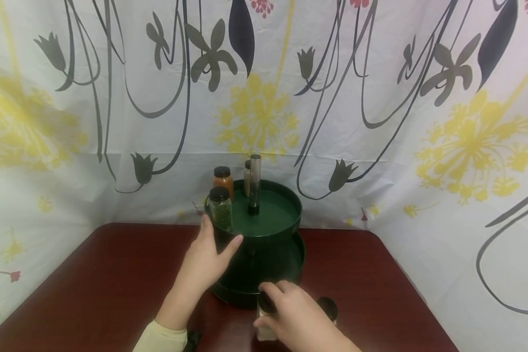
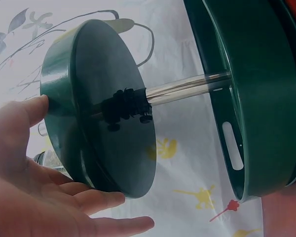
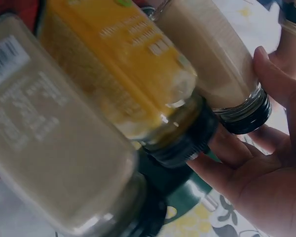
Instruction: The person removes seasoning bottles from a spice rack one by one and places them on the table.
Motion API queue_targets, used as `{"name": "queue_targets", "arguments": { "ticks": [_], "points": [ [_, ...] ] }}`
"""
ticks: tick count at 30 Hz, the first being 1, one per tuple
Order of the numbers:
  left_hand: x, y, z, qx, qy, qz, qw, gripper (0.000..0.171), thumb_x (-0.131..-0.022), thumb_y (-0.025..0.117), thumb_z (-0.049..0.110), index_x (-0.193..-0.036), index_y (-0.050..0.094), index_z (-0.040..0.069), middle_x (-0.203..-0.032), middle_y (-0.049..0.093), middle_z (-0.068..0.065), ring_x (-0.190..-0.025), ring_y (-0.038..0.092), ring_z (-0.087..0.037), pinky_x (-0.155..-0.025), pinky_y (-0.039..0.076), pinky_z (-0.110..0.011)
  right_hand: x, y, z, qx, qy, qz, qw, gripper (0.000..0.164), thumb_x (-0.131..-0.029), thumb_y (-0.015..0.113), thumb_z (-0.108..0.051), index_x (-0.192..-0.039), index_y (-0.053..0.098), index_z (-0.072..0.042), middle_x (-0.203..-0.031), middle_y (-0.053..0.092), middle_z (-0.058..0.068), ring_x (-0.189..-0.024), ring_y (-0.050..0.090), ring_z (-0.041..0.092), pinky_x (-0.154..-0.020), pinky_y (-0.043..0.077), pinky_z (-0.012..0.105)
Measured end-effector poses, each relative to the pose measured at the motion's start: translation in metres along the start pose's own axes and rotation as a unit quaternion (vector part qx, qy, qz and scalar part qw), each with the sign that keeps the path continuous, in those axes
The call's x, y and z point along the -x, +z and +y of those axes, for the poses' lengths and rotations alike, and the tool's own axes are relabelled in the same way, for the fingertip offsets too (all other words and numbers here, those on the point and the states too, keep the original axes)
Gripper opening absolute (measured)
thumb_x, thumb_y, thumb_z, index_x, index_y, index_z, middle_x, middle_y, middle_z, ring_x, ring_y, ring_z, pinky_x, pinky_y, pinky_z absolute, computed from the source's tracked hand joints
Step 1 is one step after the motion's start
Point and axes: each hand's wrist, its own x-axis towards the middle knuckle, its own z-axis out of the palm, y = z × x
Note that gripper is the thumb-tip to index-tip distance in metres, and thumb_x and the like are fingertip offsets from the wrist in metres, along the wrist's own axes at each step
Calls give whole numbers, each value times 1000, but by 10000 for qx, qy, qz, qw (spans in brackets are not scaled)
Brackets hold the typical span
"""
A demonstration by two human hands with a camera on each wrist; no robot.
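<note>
A dark green two-tier turntable (image 1: 264, 238) stands on the table. My left hand (image 1: 207, 259) touches the left front rim of its upper tier; the left wrist view shows the thumb on the side wall and the other fingers stretched out along it. In front of the lower tier (image 1: 233, 296), my right hand (image 1: 297, 313) grips a black-lidded spice jar of pale beige powder (image 3: 212, 59) near its lid. Beside that jar are a yellow-labelled jar (image 3: 123, 64) and another beige powder jar (image 3: 54, 128), both with black lids.
The upper tier bears a jar of green herbs (image 1: 221, 215), a jar of orange spice (image 1: 227, 188) and a partly hidden jar (image 1: 247, 182) behind the metal post (image 1: 255, 178). Patterned curtain (image 1: 334, 122) surrounds the dark red table (image 1: 127, 274). A dark object (image 1: 193, 341) lies by my left sleeve.
</note>
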Motion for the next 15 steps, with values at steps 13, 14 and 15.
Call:
{"name": "queue_targets", "arguments": {
  "ticks": [13,14,15],
  "points": [
    [0,0,0,-20,-52,-31,10000,116,-101,53,73,-169,-3,-2,-178,6,-24,-161,26,-46,-126,33,-65,-7,20,6,891,65,-630,9940,56,-91,84,-47,-134,67,-15,-119,75,2,-111,71,19,-103,58,53],
    [0,0,0,-20,-52,-33,10000,116,-101,53,73,-169,-3,-2,-178,6,-24,-161,26,-46,-126,33,-65,-7,20,6,945,101,-661,9933,56,-91,83,-48,-134,67,-15,-119,75,2,-111,71,20,-103,58,54],
    [0,0,0,-24,-61,-44,10000,115,-101,53,73,-169,-3,-1,-178,5,-24,-161,26,-45,-126,33,-64,-7,21,5,967,134,-669,9930,56,-91,83,-48,-133,67,-15,-118,75,2,-110,71,20,-103,58,54]
  ]
}}
